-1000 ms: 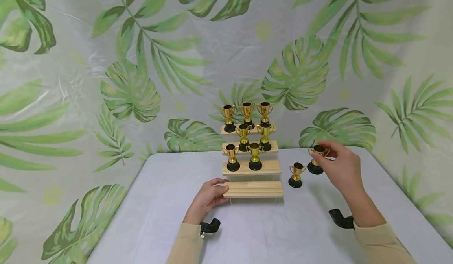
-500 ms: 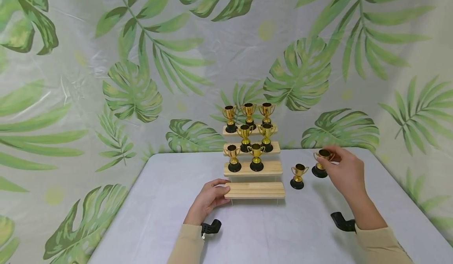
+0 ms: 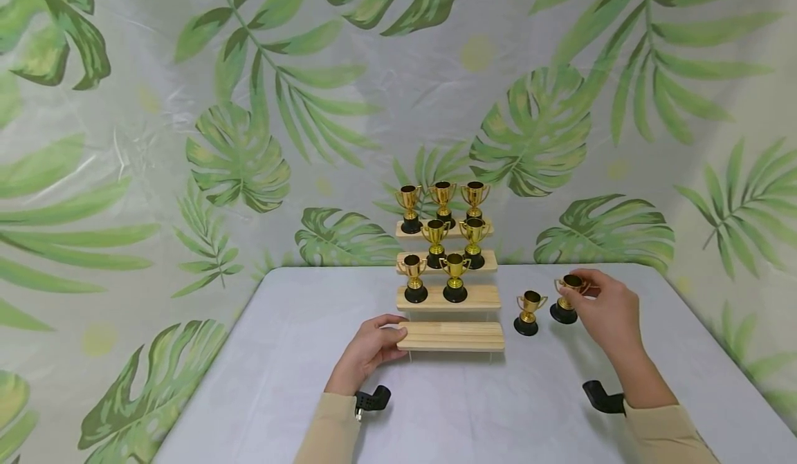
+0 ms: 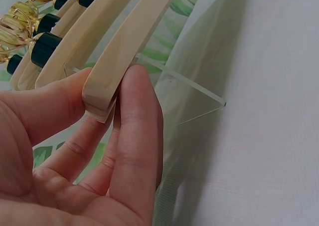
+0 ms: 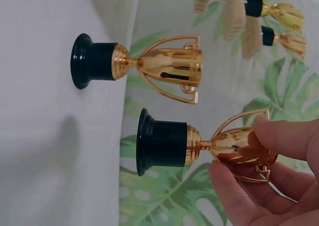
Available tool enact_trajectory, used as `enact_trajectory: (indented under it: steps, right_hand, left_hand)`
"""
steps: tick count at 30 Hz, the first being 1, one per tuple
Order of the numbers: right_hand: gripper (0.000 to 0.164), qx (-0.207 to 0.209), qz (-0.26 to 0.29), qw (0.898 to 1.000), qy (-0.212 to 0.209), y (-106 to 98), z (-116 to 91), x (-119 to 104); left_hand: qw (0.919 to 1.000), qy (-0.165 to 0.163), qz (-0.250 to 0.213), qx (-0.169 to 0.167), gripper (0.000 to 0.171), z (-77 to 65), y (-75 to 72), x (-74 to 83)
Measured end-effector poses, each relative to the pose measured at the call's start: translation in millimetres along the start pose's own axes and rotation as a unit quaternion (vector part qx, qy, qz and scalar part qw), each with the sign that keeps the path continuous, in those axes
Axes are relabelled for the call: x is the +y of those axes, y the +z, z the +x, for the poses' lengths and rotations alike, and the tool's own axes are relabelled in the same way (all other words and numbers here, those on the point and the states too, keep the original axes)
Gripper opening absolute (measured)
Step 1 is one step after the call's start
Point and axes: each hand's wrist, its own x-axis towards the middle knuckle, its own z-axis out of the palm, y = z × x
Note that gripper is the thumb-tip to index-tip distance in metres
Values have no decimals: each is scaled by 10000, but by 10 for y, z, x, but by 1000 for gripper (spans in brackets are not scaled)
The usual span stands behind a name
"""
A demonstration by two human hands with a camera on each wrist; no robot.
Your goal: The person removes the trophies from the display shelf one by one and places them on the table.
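Note:
In the head view my left hand (image 3: pixel 367 350) grips the left end of the lowest wooden shelf (image 3: pixel 450 337). Thumb and fingers pinch that shelf's rounded end in the left wrist view. To the right of the stand, my right hand (image 3: pixel 609 310) holds a small gold trophy cup (image 3: pixel 565 306) upright by its bowl. The right wrist view shows thumb and fingers around the gold bowl, with the black base (image 5: pixel 163 142) free of the hand. Beside it, a second trophy cup (image 3: pixel 529 305) stands on the table, between the held one and the stand.
Three trophies stand on the top shelf (image 3: pixel 398 229), two on the second shelf (image 3: pixel 407 262) and two on the third shelf (image 3: pixel 488 297). Clear legs (image 4: pixel 184 79) support the lowest shelf. A white cloth covers the table (image 3: pixel 280 381); a leaf-patterned curtain (image 3: pixel 386 104) hangs behind.
My right hand has moved its trophy cup a little nearer to me and lower in the head view. The left hand keeps its grip on the shelf. The head view has shifted slightly.

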Motion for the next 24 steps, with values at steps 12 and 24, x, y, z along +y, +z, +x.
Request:
enact_trajectory:
  steps: [12, 24]
  right_hand:
    - [40, -352, 46, 9991, 243, 136, 37, 194]
    - [38, -653, -41, 9977, 159, 235, 18, 321]
  left_hand:
    - [10000, -26, -44, -26, 39, 23, -5, 16]
    - [9999, -35, -10, -110, 42, 9, 0, 29]
